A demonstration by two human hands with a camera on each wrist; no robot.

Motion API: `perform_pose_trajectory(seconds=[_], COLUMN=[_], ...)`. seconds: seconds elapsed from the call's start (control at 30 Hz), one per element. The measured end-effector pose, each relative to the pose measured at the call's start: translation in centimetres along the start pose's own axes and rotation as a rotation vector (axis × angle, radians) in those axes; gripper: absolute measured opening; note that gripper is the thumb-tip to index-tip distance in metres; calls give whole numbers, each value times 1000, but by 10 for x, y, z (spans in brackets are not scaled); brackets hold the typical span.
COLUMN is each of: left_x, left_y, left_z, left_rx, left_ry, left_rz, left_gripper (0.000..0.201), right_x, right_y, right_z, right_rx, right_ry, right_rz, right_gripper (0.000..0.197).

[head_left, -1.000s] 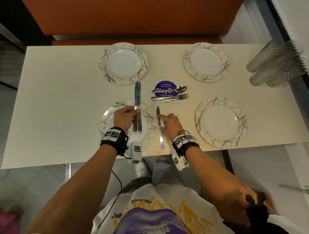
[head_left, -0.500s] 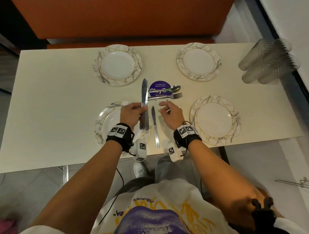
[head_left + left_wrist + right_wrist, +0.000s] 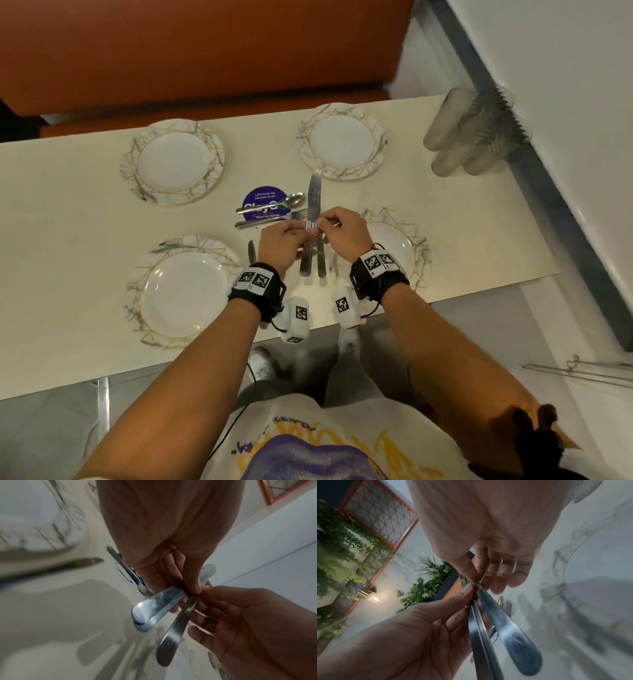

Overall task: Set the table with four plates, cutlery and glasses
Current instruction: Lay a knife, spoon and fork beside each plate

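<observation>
Four marble-rimmed plates lie on the cream table: far left, far right, near left and near right, partly hidden by my right wrist. My left hand holds two knives above the table between the near plates, blades pointing away. My right hand pinches them at mid-length, thumb against forefinger. Their handles splay apart below the fingers. One knife lies right of the near left plate.
A spoon and a fork lie across a purple round sticker at the table's middle. Stacked clear glasses lie by the right wall. An orange bench runs behind the table.
My left hand carried the two knives right, off the near left plate. My right hand let go of the knife lying on the table and now pinches the held knives.
</observation>
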State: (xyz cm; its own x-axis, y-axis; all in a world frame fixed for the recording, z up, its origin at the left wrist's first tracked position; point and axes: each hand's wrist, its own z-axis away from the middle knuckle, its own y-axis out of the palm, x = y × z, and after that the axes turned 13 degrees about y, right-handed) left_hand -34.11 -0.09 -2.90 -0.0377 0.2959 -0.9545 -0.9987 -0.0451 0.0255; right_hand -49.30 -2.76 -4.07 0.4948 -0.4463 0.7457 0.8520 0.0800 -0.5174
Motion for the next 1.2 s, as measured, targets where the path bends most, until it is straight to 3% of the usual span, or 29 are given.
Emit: perform_pose_trajectory(seconds=[0.27,0.5,0.77,1.2], left_x=[1,11,12,11], left_y=[118,171,181,185], left_z=[-17,-25,-28,-32], left_rx=[-30,-68,-95,-138], left_ry=[-74,-106,-119,-112], left_rz=[110,117,75,77], left_gripper=[19,23,17,16], right_x=[-47,-114,-165,-178], right_y=[-121,-198,-211,-216], right_z=[-43,-86,-92,-89], right_rx=[-21,-72,-48,-33], right_ry=[126,186,278,315], right_rz=[-24,105,311,490], right_gripper=[12,14,18,12])
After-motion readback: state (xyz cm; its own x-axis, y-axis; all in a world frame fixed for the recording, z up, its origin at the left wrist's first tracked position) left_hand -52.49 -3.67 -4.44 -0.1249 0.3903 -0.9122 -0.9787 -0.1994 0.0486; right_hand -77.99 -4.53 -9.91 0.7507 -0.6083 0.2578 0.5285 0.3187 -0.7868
